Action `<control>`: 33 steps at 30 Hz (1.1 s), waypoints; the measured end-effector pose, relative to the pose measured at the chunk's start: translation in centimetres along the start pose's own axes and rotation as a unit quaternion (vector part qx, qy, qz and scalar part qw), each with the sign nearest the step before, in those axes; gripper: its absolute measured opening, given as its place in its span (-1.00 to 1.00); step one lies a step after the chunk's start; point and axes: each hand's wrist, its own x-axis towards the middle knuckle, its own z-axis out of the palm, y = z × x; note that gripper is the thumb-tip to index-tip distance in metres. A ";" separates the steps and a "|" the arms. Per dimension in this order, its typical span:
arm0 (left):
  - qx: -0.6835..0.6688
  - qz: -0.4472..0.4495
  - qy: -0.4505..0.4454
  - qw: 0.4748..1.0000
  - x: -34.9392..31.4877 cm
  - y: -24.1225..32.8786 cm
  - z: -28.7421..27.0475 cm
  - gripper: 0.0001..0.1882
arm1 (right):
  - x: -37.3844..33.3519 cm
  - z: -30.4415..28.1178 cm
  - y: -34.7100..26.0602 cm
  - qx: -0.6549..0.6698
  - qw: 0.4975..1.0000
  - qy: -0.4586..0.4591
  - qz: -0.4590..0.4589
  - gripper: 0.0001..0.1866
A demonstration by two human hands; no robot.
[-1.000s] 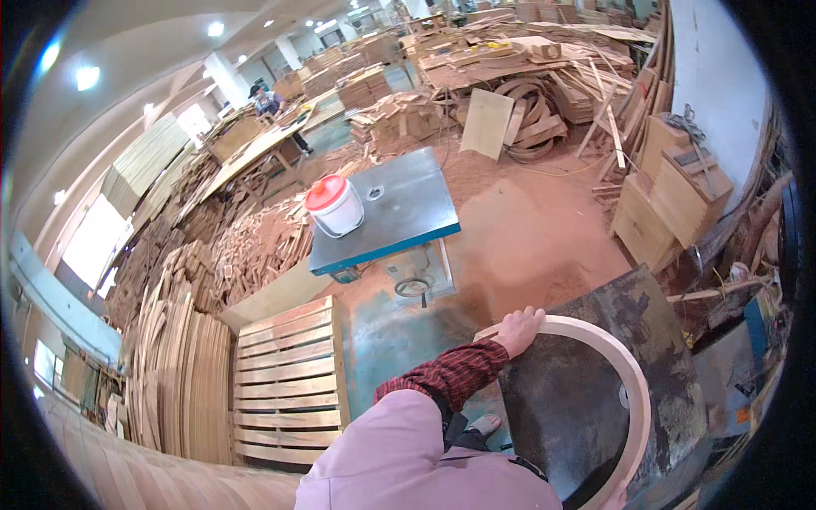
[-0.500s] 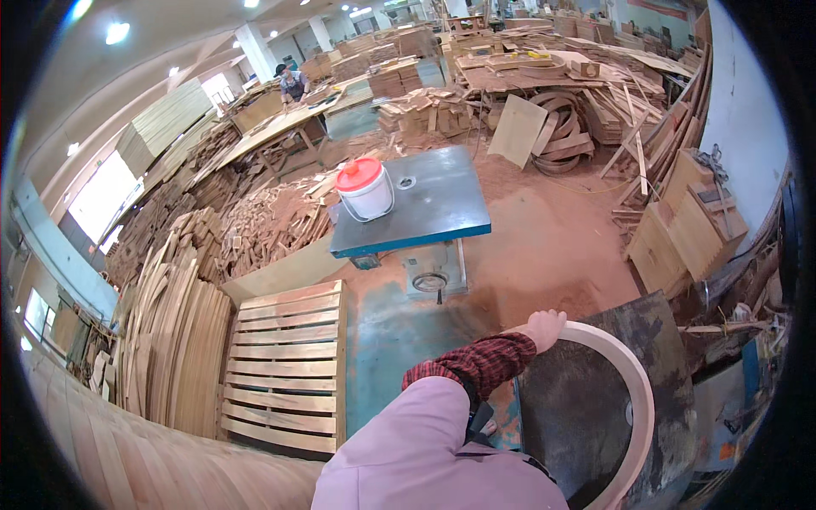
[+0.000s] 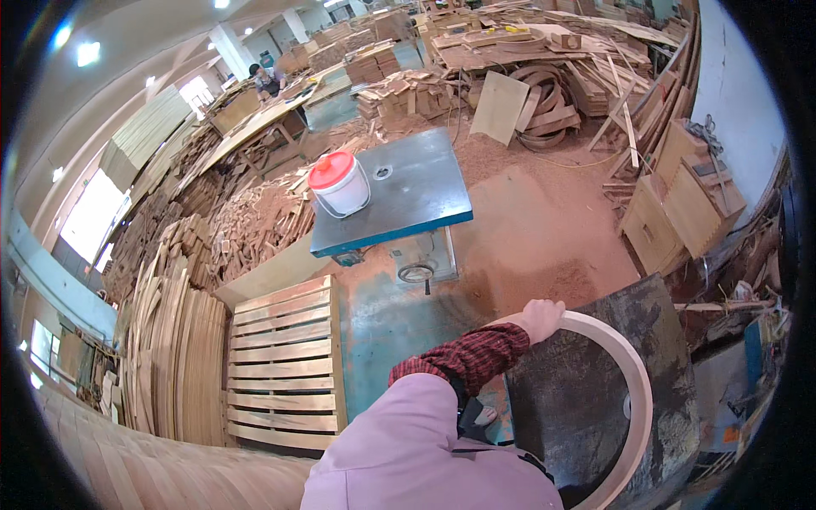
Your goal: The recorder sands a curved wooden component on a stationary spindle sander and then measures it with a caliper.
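Observation:
My left hand (image 3: 541,320), at the end of a red and black plaid cuff, is closed over the upper part of a pale wooden ring (image 3: 636,384). The ring curves from the hand round to the right and down to the lower edge; its left and near parts are hidden behind my body. It stands over a dark, stained machine table (image 3: 561,382) whose flat top shows inside and beyond the ring. My right hand is out of sight.
A slatted wooden pallet (image 3: 285,370) and upright board stacks (image 3: 178,365) stand at left. Ahead is a steel-topped machine table (image 3: 416,183) carrying a white bucket with a red lid (image 3: 342,184). Wooden boxes (image 3: 680,204) lie at right. A person (image 3: 269,81) works far off.
The whole scene has shifted slightly left and up in the view. My left hand keeps its hold on the wooden ring, which has barely moved.

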 end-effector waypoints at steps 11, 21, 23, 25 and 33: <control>0.129 -0.030 -0.047 0.990 -0.9 -1.4 -5.5 -0.74 | 4.7 3.5 16.3 0.167 0.985 0.043 0.002 -0.47; 0.097 -0.136 -0.044 0.985 0.0 -5.7 -5.0 -0.53 | 6.7 5.2 0.4 -0.014 0.994 0.066 -0.090 -0.50; 0.107 -0.135 -0.031 0.985 0.0 -7.3 -5.1 -0.52 | 7.8 5.8 -3.2 -0.029 0.993 0.073 -0.087 -0.49; 0.107 -0.140 -0.018 0.984 0.2 -8.9 -5.4 -0.52 | 9.5 6.7 -5.9 -0.040 0.991 0.077 -0.101 -0.48; 0.095 -0.162 0.046 0.981 3.5 -13.6 -5.3 -0.55 | 17.8 11.9 -12.8 -0.129 0.969 0.098 -0.187 -0.43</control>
